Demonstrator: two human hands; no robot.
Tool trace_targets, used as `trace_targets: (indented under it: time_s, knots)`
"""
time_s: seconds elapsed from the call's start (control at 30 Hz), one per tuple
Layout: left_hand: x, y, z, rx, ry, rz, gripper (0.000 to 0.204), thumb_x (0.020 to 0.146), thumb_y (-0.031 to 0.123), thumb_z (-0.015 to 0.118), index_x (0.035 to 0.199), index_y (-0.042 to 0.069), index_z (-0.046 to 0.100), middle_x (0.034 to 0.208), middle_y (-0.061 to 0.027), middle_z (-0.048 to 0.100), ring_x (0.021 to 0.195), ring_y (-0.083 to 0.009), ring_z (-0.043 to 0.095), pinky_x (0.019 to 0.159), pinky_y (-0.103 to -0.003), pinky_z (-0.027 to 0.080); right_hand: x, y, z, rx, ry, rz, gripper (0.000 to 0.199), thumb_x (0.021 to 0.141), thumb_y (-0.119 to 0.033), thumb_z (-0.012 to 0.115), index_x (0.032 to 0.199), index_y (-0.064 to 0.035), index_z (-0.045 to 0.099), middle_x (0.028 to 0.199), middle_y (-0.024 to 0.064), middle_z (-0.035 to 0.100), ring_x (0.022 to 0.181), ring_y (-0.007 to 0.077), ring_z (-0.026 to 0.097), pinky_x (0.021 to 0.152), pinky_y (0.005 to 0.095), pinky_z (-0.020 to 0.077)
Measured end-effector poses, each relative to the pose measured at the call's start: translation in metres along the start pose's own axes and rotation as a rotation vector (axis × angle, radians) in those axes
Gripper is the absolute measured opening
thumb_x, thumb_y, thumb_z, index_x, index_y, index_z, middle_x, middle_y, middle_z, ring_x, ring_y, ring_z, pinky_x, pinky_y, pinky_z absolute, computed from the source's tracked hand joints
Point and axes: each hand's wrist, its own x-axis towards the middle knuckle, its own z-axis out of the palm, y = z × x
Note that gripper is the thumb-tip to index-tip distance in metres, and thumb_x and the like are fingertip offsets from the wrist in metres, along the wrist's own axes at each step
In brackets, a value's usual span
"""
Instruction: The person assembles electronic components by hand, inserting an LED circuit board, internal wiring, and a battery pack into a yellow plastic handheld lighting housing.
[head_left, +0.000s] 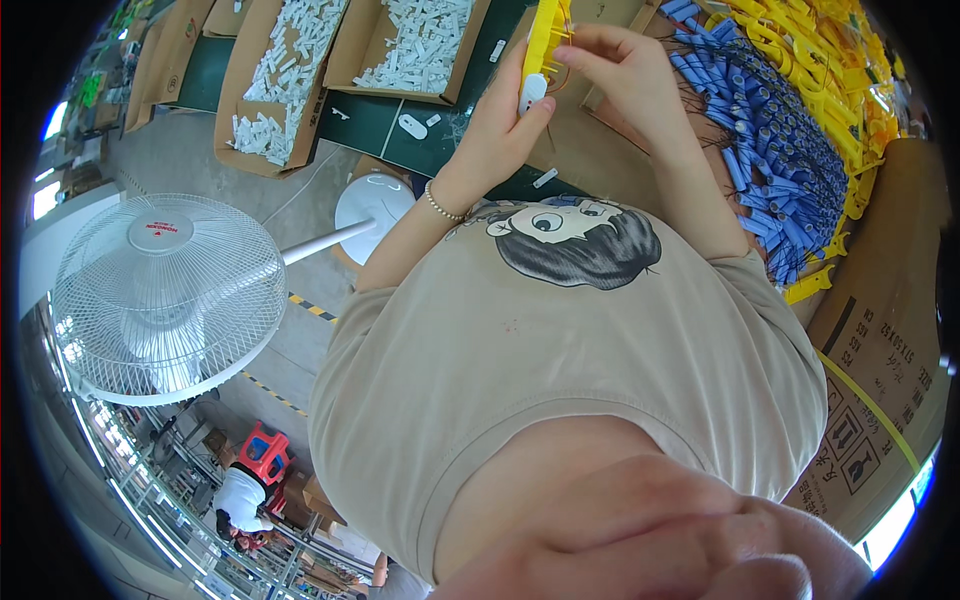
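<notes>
head view: yellow part (545, 45) at the top edge, between the hands, long axis near upright, upper end leaning slightly right. left hand (503, 125) nearer, closed around its lower end by the white oval piece (533, 92). right hand (630, 80) just right of it, thumb and finger narrowed near thin wires (566, 80); pinching or not, cannot tell. judgement: next move turns on the part's right, wired side.

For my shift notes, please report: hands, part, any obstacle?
Left hand holding yellow part. Right hand at its edge. No obstruction seen; blue tubes heaped at right.
</notes>
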Motion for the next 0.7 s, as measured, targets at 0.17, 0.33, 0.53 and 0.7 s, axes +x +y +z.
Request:
trace_targets:
  time_s: [0.17, 0.33, 0.53, 0.7]
  knots:
    - [0.002, -0.001, 0.001, 0.016, 0.006, 0.072, 0.063, 0.092, 0.014, 0.056, 0.146, -0.002, 0.027, 0.14, -0.0199, 0.043, 0.127, -0.0292, 0.046, 0.106, -0.036, 0.036, 0.002, 0.018, 0.007, 0.116, -0.053, 0.005, 0.025, 0.086, -0.018, 0.071, 0.098, 0.0044, 0.071, 0.088, 0.0048, 0.07, 0.081, 0.0083, 0.061, 0.075, 0.0224, 0.0469]
    - [-0.002, -0.009, 0.002, -0.045, 0.04, 0.052, 0.061, 0.095, 0.014, 0.053, 0.147, -0.001, 0.025, 0.138, -0.0185, 0.044, 0.126, -0.0266, 0.046, 0.106, -0.036, 0.035, 0.002, 0.02, 0.012, 0.18, 0.027, -0.04, 0.023, 0.087, -0.015, 0.07, 0.098, 0.0047, 0.071, 0.087, 0.004, 0.069, 0.08, 0.0082, 0.061, 0.075, 0.0226, 0.0467]
    - [-0.002, -0.002, 0.008, -0.156, 0.077, 0.023, 0.048, 0.099, 0.011, 0.042, 0.144, 0.001, 0.028, 0.125, -0.0098, 0.048, 0.11, -0.0144, 0.05, 0.091, -0.029, 0.044, -0.012, 0.005, 0.019, -0.074, 0.019, -0.04, 0.019, 0.086, -0.016, 0.07, 0.094, 0.0017, 0.071, 0.078, 0.0055, 0.068, 0.074, 0.01, 0.063, 0.065, 0.0278, 0.0486]
    - [0.0, -0.004, 0.005, -0.132, 0.172, 0.051, 0.046, 0.099, 0.013, 0.04, 0.141, 0.0, 0.028, 0.125, -0.0117, 0.048, 0.11, -0.0163, 0.05, 0.096, -0.029, 0.041, -0.025, 0.006, 0.032, -0.478, 0.027, -0.225, 0.014, 0.082, -0.016, 0.069, 0.08, -0.0024, 0.066, 0.072, 0.011, 0.064, 0.066, 0.0256, 0.063, 0.061, 0.0356, 0.0496]
